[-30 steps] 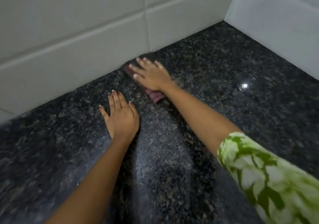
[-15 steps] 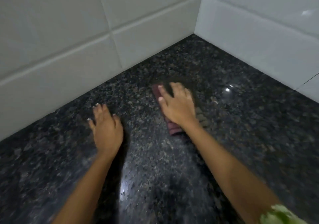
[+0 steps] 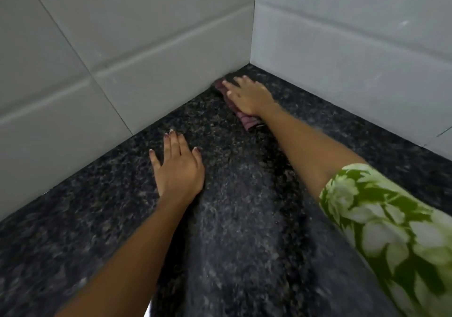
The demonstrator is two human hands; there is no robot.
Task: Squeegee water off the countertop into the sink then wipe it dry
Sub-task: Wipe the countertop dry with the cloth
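Observation:
A dark speckled granite countertop (image 3: pixel 244 219) fills the lower view and runs into a tiled corner. My right hand (image 3: pixel 248 95) lies flat, fingers straight, pressing a dark reddish cloth (image 3: pixel 248 121) onto the counter close to that corner and against the left wall. Most of the cloth is hidden under the hand; its near end and far tip show. My left hand (image 3: pixel 177 167) rests flat on the bare counter nearer to me, fingers straight, holding nothing. No squeegee or sink is in view.
White tiled walls rise on the left (image 3: pixel 110 55) and on the right (image 3: pixel 354 55), meeting at the corner (image 3: pixel 253 62). A green and white patterned sleeve (image 3: pixel 391 231) covers my right upper arm at the lower right.
My right hand has pushed the cloth away from me, from the open counter up into the corner by the wall. My left hand has stayed flat on the counter.

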